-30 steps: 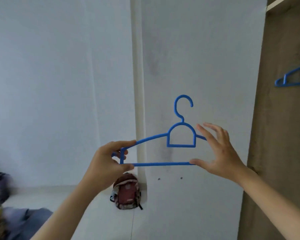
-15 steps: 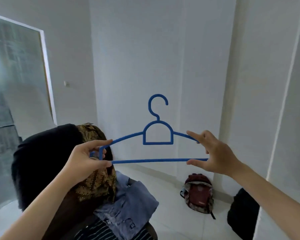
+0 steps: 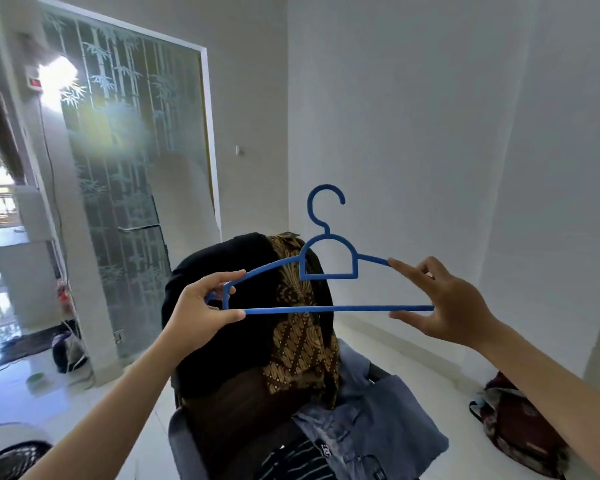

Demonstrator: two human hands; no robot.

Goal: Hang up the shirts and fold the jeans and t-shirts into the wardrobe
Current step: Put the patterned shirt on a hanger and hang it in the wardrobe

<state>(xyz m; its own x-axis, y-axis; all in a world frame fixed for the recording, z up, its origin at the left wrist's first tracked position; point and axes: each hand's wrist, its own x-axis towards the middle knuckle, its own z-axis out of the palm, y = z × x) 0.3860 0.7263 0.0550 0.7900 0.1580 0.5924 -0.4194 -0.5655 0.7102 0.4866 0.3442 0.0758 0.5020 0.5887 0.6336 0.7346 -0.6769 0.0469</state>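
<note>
White walls meet in a corner behind a chair (image 3: 187,441) piled with clothes. A black garment (image 3: 219,296) and a brown batik shirt (image 3: 300,341) hang over the chair's back. Blue jeans (image 3: 388,420) and a striped t-shirt (image 3: 291,460) lie on its seat, touching each other. A blue plastic hanger (image 3: 328,271) is held upright in the air in front of the chair back, hook on top. The left hand (image 3: 201,315) pinches the hanger's left end between thumb and fingers. The right hand (image 3: 447,304) pinches the right end the same way. A frosted glass door (image 3: 132,174) with bamboo marks stands at the left. A dark red backpack (image 3: 520,424) sits on the floor by the right wall.
</note>
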